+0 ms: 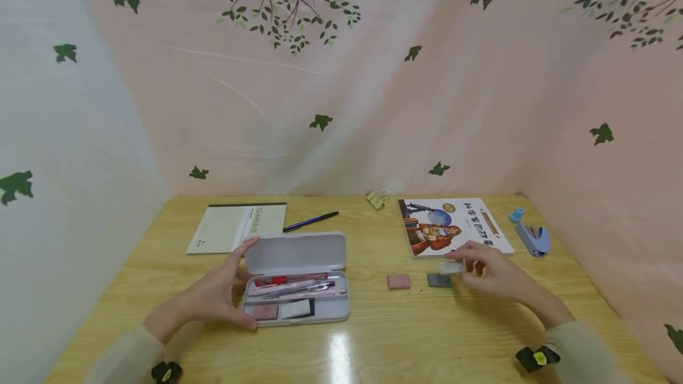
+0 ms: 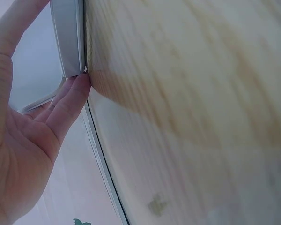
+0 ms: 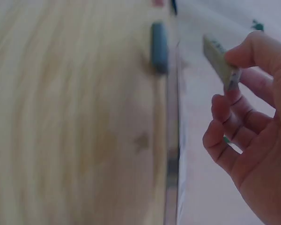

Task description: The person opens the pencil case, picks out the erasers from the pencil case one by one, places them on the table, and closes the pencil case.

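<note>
An open pencil case (image 1: 299,253) lies on the table with its lid tilted back. My left hand (image 1: 213,292) grips its left end, thumb at the front corner and fingers at the lid and back edge. Inside are several pens (image 1: 290,289), a pink eraser (image 1: 265,312) and a white eraser (image 1: 296,309) with a dark sleeve. My right hand (image 1: 493,274) pinches a whitish eraser (image 3: 218,58) between thumb and fingers, raised off the table. Just below it lies a dark grey eraser (image 1: 440,281), with another pink eraser (image 1: 398,282) to its left.
Behind the pencil case are a notebook (image 1: 213,230) and a dark blue pen (image 1: 311,221). A binder clip (image 1: 377,200) sits at the back edge. An illustrated book (image 1: 453,227) lies behind my right hand, with a blue stapler (image 1: 532,240) and a small blue object (image 1: 516,215) beyond it.
</note>
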`<state>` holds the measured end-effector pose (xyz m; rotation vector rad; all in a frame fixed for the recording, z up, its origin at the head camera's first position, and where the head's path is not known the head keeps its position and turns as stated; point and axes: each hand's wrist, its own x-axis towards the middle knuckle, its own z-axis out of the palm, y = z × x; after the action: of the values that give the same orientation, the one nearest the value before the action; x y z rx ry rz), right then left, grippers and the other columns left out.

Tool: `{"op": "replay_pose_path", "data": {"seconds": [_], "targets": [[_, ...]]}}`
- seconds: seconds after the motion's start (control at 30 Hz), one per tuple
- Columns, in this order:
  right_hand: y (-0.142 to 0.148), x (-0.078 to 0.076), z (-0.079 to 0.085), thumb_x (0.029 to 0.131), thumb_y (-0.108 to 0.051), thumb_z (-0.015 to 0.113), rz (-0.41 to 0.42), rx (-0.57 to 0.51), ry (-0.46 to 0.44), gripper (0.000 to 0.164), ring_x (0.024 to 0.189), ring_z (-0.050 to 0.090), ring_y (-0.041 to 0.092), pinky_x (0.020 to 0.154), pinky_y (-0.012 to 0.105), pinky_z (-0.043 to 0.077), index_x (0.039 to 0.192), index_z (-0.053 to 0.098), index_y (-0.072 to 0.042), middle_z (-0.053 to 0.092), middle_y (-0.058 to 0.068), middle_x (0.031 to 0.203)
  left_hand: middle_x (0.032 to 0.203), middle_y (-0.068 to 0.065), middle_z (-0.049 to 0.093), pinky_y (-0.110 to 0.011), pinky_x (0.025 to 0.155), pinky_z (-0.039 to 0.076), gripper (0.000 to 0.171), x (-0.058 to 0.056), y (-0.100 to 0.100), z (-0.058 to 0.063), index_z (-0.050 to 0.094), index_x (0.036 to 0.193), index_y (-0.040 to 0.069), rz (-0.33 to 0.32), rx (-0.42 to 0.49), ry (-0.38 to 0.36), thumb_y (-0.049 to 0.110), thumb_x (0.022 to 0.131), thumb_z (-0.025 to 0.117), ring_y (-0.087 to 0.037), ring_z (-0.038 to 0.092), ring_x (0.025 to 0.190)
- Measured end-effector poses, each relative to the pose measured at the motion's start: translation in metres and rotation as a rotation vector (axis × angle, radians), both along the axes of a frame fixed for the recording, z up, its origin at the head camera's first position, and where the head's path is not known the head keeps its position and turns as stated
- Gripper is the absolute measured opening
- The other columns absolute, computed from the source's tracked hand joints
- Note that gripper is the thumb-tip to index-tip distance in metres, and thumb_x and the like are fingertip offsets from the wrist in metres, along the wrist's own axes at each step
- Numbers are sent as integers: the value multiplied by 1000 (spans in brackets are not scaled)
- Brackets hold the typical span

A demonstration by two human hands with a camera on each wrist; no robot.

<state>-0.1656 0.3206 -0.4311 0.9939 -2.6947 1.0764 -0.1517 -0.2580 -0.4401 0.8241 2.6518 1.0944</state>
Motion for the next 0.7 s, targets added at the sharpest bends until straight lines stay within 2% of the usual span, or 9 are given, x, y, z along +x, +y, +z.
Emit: {"op": "replay_pose_path", "data": {"seconds": [0.2,0.27,0.43,0.57,0.7], "targets": [[38,2,-17,87,8,70,9,26,-29,40,70,49,3,55,22,47,127,68,2,56,-5,89,150,-11,36,-42,97,54,145,0,2,1,-2,160,39,31,-19,-51,52,56,98,-16,66,109],[45,2,-20,88,7,71,42,24,-38,38,72,51,3,56,22,49,126,68,3,60,-3,92,151,-12,36,-43,97,54,145,0,2,0,-2,160,39,28,-17,-59,51,56,98,-17,66,109],[52,0,-24,90,4,72,91,46,-72,33,80,60,3,61,24,53,123,67,5,68,11,109,148,-19,39,-47,96,54,146,0,1,-2,-1,162,29,14,-9,-35,51,57,97,-21,66,109],[52,-2,-23,90,1,73,73,77,-85,31,81,59,3,63,24,53,120,67,6,69,12,107,145,-20,42,-48,95,54,146,-1,-1,-2,-2,163,29,7,1,-24,51,58,97,-22,66,110],[46,-2,-21,91,-3,74,29,108,-55,35,83,57,2,64,24,53,124,67,5,66,9,108,138,-18,49,-47,95,54,146,-1,-3,-1,-3,162,30,6,-22,2,53,58,96,-20,66,108]]}}
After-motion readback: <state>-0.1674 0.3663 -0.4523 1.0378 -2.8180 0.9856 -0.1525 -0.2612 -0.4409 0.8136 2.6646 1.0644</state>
